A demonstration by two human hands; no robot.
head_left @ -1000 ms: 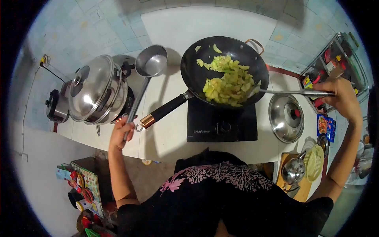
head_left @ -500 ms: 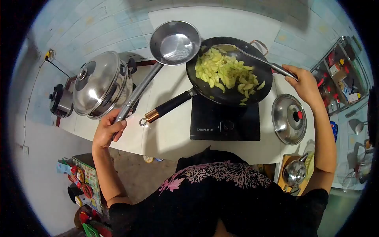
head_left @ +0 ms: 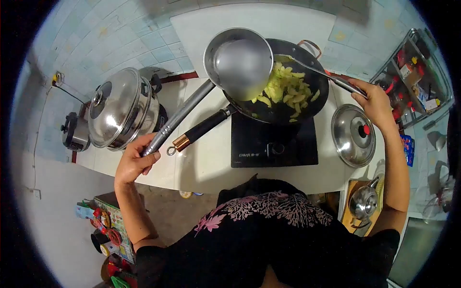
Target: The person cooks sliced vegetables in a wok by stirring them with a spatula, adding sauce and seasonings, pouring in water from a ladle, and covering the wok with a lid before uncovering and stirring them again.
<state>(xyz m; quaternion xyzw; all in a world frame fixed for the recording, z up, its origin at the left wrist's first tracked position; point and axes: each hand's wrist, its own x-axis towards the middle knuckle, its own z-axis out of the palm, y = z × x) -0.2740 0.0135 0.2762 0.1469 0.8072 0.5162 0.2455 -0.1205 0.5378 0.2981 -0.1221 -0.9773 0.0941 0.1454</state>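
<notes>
Ladle in left hand overlaps left edge of wok, apart from pot.

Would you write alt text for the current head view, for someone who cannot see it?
A person's left hand holds a long-handled metal scoop over the left side of a black wok of pale green slices, while the right hand holds a metal utensil reaching into it. A black cooktop sits beneath, with a lidded pot left and a lid right.

Pale blue tiled wall behind a white counter, brownish floor below
</notes>
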